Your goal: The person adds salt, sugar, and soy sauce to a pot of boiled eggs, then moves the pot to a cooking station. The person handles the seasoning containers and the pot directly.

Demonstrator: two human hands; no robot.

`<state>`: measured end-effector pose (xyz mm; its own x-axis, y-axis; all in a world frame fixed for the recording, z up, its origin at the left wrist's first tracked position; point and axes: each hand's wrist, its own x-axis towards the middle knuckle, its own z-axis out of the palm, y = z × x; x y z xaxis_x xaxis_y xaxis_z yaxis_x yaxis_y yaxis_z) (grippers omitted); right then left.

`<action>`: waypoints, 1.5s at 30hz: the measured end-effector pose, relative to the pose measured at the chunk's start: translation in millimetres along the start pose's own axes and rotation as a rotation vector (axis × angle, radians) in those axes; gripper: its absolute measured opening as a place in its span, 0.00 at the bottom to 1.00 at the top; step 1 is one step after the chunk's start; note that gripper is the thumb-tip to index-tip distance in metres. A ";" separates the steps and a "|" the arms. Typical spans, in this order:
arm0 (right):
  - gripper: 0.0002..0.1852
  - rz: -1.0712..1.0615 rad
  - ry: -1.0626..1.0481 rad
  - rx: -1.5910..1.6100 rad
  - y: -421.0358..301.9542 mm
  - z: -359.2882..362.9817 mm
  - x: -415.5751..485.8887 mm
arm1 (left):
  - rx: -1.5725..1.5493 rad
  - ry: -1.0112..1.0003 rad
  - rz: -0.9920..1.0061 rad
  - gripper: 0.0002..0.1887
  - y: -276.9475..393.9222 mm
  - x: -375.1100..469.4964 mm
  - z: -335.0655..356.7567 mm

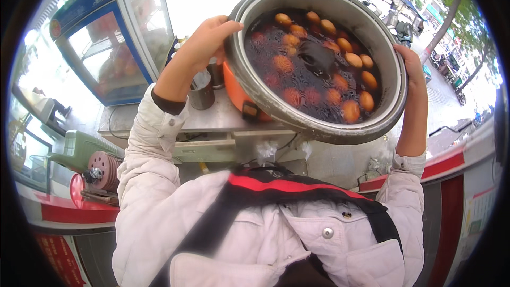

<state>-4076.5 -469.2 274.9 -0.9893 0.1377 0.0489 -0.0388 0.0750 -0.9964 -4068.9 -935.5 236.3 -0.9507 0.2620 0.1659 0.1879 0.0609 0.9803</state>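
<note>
Both hands grip the rim of a round metal inner pot filled with dark liquid. My left hand holds its left side, thumb on the rim; my right hand holds the right side, most of its fingers hidden. Several brown eggs float or lie in the liquid, around a dark lump that I cannot identify. The pot is tilted. Beneath its left side, partly covered, an orange cooker body stands on a metal-topped counter.
Metal canisters stand left of the cooker body. Behind them is a blue-framed glass display cabinet. Below the countertop is a drawer. At the left are a green plastic container and a red round stool or lid. Street and trees lie beyond.
</note>
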 end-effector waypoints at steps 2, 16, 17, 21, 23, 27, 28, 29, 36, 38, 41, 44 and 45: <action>0.14 -0.011 0.001 -0.043 10.7 19.9 59.1 | 0.001 0.017 -0.041 0.16 -8.4 44.8 -26.6; 0.10 0.106 -0.093 -0.223 144.8 101.5 238.5 | 0.129 0.131 -0.219 0.18 -147.3 154.2 -85.8; 0.10 0.113 -0.157 -0.220 153.9 99.9 240.9 | 0.104 0.130 -0.212 0.17 -156.4 155.0 -83.7; 0.13 0.118 -0.164 -0.474 189.5 99.7 248.1 | 0.146 0.130 -0.433 0.17 -181.8 147.1 -75.8; 0.16 0.088 -0.205 -0.581 201.4 97.8 253.5 | 0.161 0.140 -0.513 0.17 -188.4 148.0 -72.0; 0.22 -0.093 -0.243 -0.904 223.1 90.4 257.2 | 0.205 0.150 -0.530 0.20 -197.9 149.4 -68.3; 0.22 -0.105 -0.246 -0.932 228.8 90.9 255.4 | 0.189 0.118 -0.544 0.20 -200.6 149.9 -67.2; 0.22 -0.162 -0.203 -0.961 233.6 93.6 254.4 | 0.232 0.115 -0.546 0.21 -203.6 150.8 -66.0; 0.16 -0.374 0.060 -1.246 118.2 69.5 240.2 | 0.959 0.114 -0.332 0.29 -170.3 155.9 -89.6; 0.13 -1.022 0.214 -0.989 48.8 12.2 233.7 | 0.606 0.301 -0.508 0.27 -142.6 139.7 -125.4; 0.11 -0.650 0.666 -1.120 10.2 -95.4 210.8 | 0.208 0.538 -0.175 0.21 -128.0 85.4 -176.5; 0.14 -0.667 0.609 -0.288 112.1 -131.3 204.9 | 0.228 0.801 -0.398 0.20 -196.2 31.3 -151.0; 0.13 -0.554 0.560 -0.432 158.6 -126.1 197.1 | 0.231 0.661 -0.597 0.18 -229.8 18.7 -124.6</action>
<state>-4259.9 -305.5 135.2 -0.6268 0.4242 0.6536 -0.3214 0.6234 -0.7128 -4160.6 -1064.7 27.5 -0.8397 -0.4746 -0.2640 -0.4028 0.2180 0.8890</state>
